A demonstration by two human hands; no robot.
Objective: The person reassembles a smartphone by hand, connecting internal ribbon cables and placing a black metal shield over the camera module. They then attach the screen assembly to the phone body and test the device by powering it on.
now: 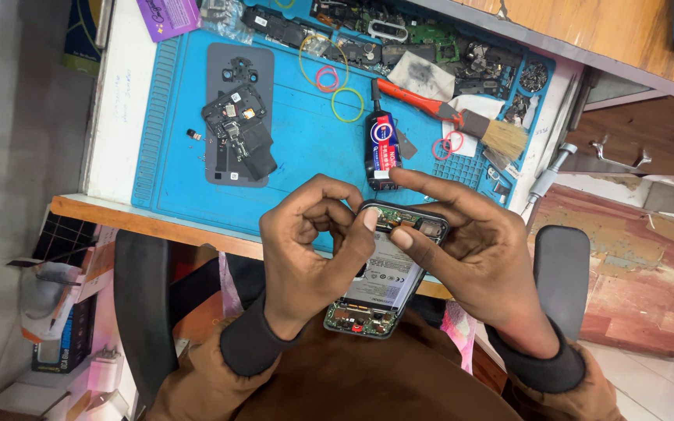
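An opened phone [381, 274], back cover off with its battery and green boards showing, is held over my lap at the desk's front edge. My left hand [310, 245] grips its left side, fingers curled, thumb pressed near the top board. My right hand [473, 249] cradles the right side, index finger stretched over the phone's top end, thumb on the battery. A black glue tube [381, 148] lies on the blue mat [306, 148] just beyond my fingers.
On the mat lie a grey back cover with a black phone frame part [239, 125], rubber bands [337, 86], an orange-handled brush [462, 117] and several scrap boards [431, 39]. Chair armrests [562, 273] flank me. Wooden drawers [649, 148] stand at the right.
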